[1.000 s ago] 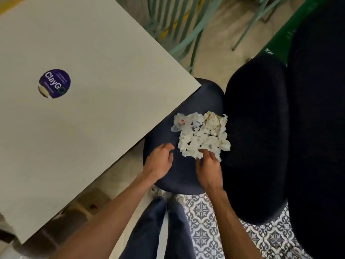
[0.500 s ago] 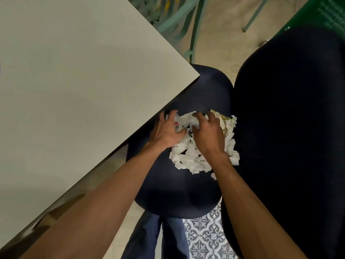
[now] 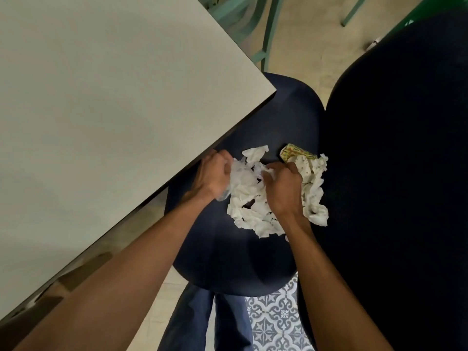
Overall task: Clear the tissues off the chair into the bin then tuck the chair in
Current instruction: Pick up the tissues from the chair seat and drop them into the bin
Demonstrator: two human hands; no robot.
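A heap of crumpled white tissues [image 3: 249,196] lies on the dark blue chair seat [image 3: 235,254], partly under the table corner. My left hand [image 3: 215,173] grips the left side of the heap with curled fingers. My right hand [image 3: 283,188] grips tissues in the middle of it. A small yellow patterned wrapper [image 3: 296,152] lies at the heap's far right edge, against the chair's dark backrest [image 3: 395,173]. No bin is in view.
The grey table [image 3: 101,110] fills the left, its corner overhanging the seat. Teal chair legs [image 3: 268,31] stand on the beige floor beyond. A patterned tile floor [image 3: 276,317] and my dark trouser legs [image 3: 197,320] show below the seat.
Both hands went from lying flat at the near edge of the tissues to reaching onto the heap and curling round it, bunching the tissues together. The camera moved closer.
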